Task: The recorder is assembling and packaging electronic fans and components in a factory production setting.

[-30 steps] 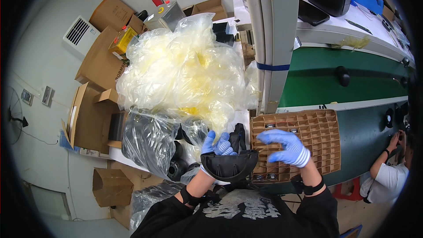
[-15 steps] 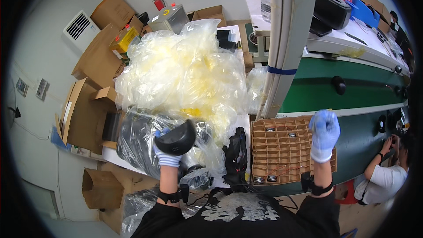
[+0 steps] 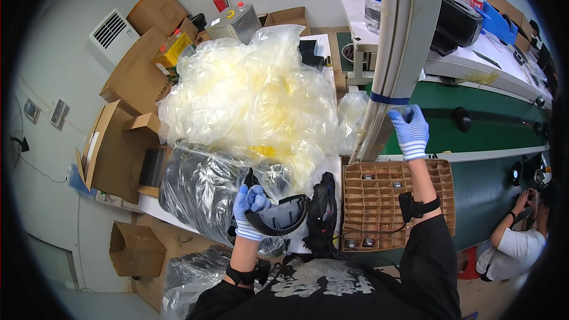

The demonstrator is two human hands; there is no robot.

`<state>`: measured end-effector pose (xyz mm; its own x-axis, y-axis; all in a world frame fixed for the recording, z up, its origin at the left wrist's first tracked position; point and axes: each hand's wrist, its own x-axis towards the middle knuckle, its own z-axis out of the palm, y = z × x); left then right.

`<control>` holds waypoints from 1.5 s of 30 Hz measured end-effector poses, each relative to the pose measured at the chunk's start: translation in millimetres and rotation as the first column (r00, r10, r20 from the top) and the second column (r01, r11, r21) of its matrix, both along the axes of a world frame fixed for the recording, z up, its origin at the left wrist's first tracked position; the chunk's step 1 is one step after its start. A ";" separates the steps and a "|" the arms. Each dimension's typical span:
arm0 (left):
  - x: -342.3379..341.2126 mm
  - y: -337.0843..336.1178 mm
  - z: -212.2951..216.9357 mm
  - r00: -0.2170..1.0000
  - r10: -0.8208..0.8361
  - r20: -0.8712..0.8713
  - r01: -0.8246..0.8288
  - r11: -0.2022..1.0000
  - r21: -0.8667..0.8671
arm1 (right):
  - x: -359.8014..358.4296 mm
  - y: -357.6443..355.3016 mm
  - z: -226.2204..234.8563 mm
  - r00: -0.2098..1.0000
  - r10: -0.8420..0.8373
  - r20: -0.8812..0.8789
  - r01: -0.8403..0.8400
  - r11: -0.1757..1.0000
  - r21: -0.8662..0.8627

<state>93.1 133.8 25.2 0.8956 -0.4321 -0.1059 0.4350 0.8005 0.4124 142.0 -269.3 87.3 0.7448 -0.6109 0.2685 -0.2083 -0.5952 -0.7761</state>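
My left hand (image 3: 249,210), in a blue-and-white striped knit glove, is closed on a black half-round plastic shell (image 3: 278,216). The shell's hollow inner side with ribs faces up. A black pointed piece (image 3: 251,176) shows just beyond the fingers; whether the hand holds it too, I cannot tell. My right hand (image 3: 410,132), gloved alike, is raised beside the blue band (image 3: 389,99) on the grey post. Its thumb and fingers are bent and apart, with nothing visible between them. Below the right forearm lies a cardboard divider tray (image 3: 373,201) with a few small round metal-and-black parts.
Clear plastic bags (image 3: 249,95) cover the left table, a black-filled bag (image 3: 195,184) in front. A black cloth-like bundle (image 3: 322,210) lies beside the tray. The green belt (image 3: 492,112) carries a black rounded part (image 3: 461,117). A person (image 3: 521,225) works at the right.
My left hand has moved right and nearer to me, turning the shell's hollow side up. My right hand has left the tray's far right corner, gone up-left toward the post, and opened from a fist.
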 end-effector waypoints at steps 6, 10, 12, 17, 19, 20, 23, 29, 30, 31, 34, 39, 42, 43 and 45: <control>-1.1 -30.9 11.7 0.994 -0.093 0.057 0.098 0.992 -0.085 | -39.6 6.1 -104.8 0.601 0.368 -0.709 -0.390 0.910 0.142; -21.9 -63.2 27.1 0.950 -0.188 0.248 0.080 0.918 0.388 | -111.6 70.5 -133.8 0.407 0.907 0.105 -0.206 -0.021 0.978; -38.0 -88.1 40.3 0.741 -0.321 0.590 -0.216 0.718 0.662 | -131.5 93.4 -125.3 0.472 0.779 0.412 -0.129 -0.401 0.907; -46.4 -104.1 45.2 0.319 -0.688 0.652 -0.381 0.537 0.753 | -144.6 91.8 -98.6 0.652 0.697 0.298 -0.280 -0.143 0.949; -47.6 -115.2 39.3 0.282 -0.606 0.743 -0.528 0.549 0.648 | -151.2 77.2 -105.6 0.751 0.616 0.236 -0.267 -0.044 0.963; -46.5 -119.1 34.2 0.235 -0.516 0.824 -0.666 0.532 0.523 | -152.8 65.8 -114.0 0.782 0.598 0.176 -0.269 0.070 0.961; -53.1 -106.8 3.1 0.597 -0.474 0.647 -0.449 0.472 0.759 | -158.2 21.6 -153.4 0.902 0.424 -0.082 -0.094 0.380 0.920; -49.1 -100.7 -40.5 0.776 -0.587 0.232 0.092 0.469 0.878 | -176.6 -12.9 -181.3 0.974 0.117 -0.196 0.111 0.504 0.856; -48.0 -103.5 -45.0 0.775 -0.590 0.225 0.098 0.465 0.880 | -176.0 -11.7 -178.5 0.974 0.160 -0.160 0.070 0.461 0.885; -47.4 -110.1 -50.7 0.777 -0.581 0.241 0.148 0.541 0.828 | -175.2 -10.1 -174.6 0.972 0.200 -0.123 0.030 0.414 0.910; -41.0 -128.6 -70.6 0.828 -0.541 0.150 0.318 0.673 0.668 | -165.8 15.4 -127.7 0.939 0.342 -0.044 -0.114 0.430 0.895; -31.9 -152.4 -56.7 0.499 -0.805 -0.322 0.767 0.583 -0.269 | -151.8 48.4 -92.8 0.797 0.604 0.032 -0.484 0.604 0.634; -32.1 -147.4 -45.7 0.563 -0.778 -0.279 0.786 0.608 -0.110 | -155.0 41.7 -82.8 0.745 0.667 0.000 -0.554 0.620 0.555; -29.5 -143.4 -52.3 0.551 -0.812 -0.193 0.791 0.582 -0.192 | -159.3 33.4 -94.3 0.806 0.592 -0.027 -0.466 0.661 0.589; -28.4 -130.2 -59.7 0.597 -0.792 -0.128 0.776 0.610 -0.158 | -163.8 14.6 -97.1 0.853 0.466 -0.235 -0.315 0.818 0.481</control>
<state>64.7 3.6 -34.5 0.1775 -0.9726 -0.1502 0.9647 0.1419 0.2217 -21.8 -254.7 -9.7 0.9394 -0.2429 -0.2418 -0.3134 -0.3232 -0.8929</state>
